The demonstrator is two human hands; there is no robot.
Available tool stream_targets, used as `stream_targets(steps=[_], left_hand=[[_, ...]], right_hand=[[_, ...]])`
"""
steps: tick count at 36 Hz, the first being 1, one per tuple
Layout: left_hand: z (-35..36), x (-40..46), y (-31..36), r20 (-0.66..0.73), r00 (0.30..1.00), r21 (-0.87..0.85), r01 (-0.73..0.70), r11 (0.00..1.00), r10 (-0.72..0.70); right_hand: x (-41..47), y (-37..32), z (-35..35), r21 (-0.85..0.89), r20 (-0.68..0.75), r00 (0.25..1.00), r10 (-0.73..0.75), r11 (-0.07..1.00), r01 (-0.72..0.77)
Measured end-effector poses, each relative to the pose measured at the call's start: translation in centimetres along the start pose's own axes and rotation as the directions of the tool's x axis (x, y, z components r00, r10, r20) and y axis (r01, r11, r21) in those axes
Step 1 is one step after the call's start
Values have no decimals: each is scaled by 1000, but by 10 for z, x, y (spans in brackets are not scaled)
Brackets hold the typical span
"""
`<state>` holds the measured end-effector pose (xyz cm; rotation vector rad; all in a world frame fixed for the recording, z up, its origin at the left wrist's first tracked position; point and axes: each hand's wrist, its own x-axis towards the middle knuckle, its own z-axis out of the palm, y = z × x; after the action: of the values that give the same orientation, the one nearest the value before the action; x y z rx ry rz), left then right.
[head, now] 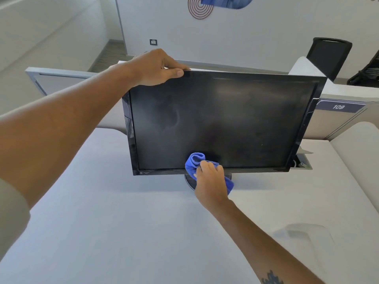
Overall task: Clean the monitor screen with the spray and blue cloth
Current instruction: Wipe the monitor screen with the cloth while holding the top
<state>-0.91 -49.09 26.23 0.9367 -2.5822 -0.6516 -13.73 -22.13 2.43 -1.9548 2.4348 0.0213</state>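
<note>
A black monitor (225,119) stands on a white desk, its dark screen switched off and hazy with smears. My left hand (155,67) grips the monitor's top left corner, thumb on the front bezel. My right hand (211,181) holds a bunched blue cloth (194,162) against the lower middle of the screen, at the bottom bezel. The round stand base (189,181) shows partly under the cloth. No spray bottle is in view.
The white desk (123,222) spreads in front of the monitor. A grey partition (61,80) runs behind it, with a label reading 109 (338,107) at the right. A cable hatch (302,160) sits behind the monitor's right edge. A black chair (328,56) stands at the far right.
</note>
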Motion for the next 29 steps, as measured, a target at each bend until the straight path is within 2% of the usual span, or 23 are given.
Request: stream_targets(steps=[8, 23, 29], left_hand=[[0, -2, -2, -31, 1000, 27, -4, 1000, 5], [-1, -7, 5, -19, 999, 59, 33, 998, -32], [-2, -7, 5, -12, 999, 75, 35, 997, -34]], right_hand=[[14, -66, 6, 129, -51, 994, -95, 986, 101], [30, -141, 12, 232, -116, 976, -186, 950, 209], [29, -163, 24, 347, -132, 990, -44, 934, 87]])
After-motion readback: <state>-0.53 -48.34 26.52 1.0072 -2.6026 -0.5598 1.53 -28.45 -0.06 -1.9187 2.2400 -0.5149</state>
